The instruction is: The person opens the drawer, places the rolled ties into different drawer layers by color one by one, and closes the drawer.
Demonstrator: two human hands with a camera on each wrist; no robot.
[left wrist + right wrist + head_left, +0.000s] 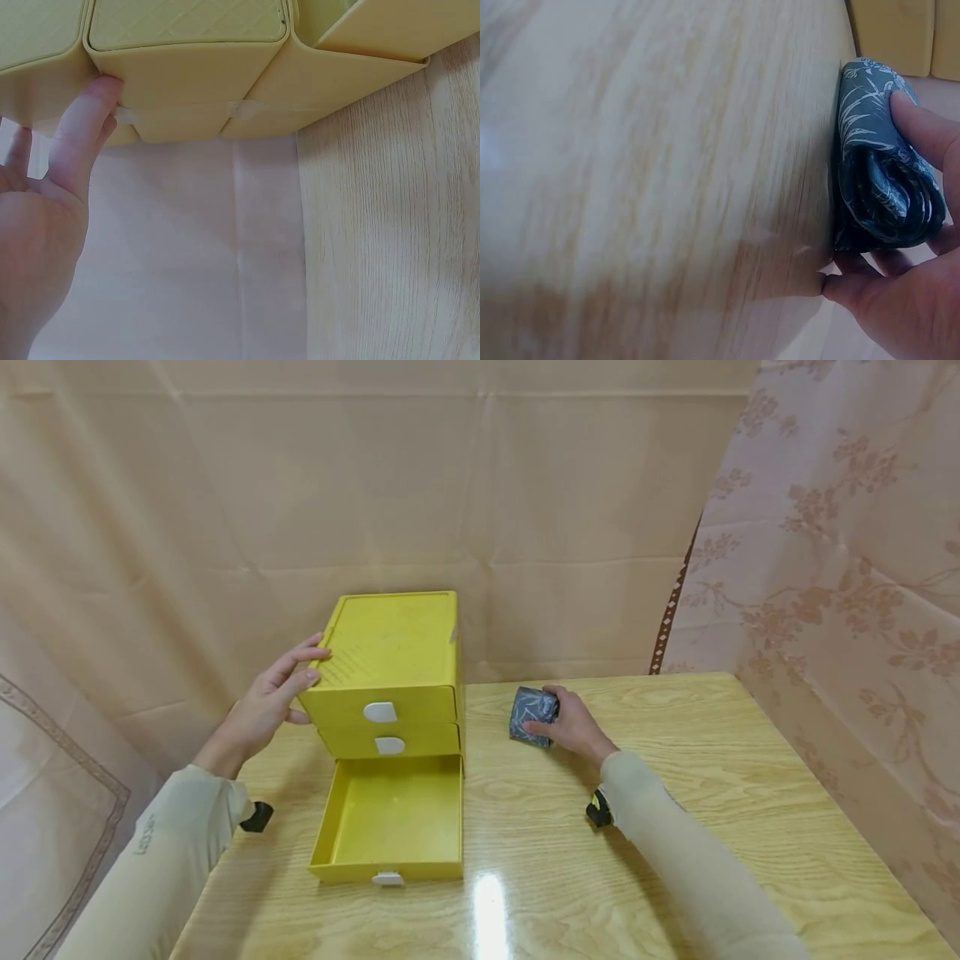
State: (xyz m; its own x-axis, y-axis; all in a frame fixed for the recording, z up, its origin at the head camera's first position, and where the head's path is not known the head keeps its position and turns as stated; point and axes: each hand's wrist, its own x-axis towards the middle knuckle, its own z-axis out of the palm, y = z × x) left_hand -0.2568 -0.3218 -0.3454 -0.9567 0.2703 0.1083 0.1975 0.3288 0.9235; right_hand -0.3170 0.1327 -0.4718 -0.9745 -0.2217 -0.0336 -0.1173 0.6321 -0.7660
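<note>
My left hand (262,702) rests against the upper left edge of a yellow drawer unit (393,639), fingertips on its top. In the left wrist view, the thumb (75,139) presses the unit's side near a seam. The bottom drawer (397,818) is pulled out, and nothing lies in it. Both upper drawers are in, each with a white tab handle. To the right of the unit, my right hand (573,727) grips a folded dark grey-blue cloth (527,710) with white leaf patterns. Its rolled layers show at one end in the right wrist view, close against the tabletop.
The unit and the cloth stand on a light wood-grain table (525,827). A beige curtain (480,510) hangs behind the table. Floral fabric (847,568) hangs along the right side, and pale cloth (52,793) at the left.
</note>
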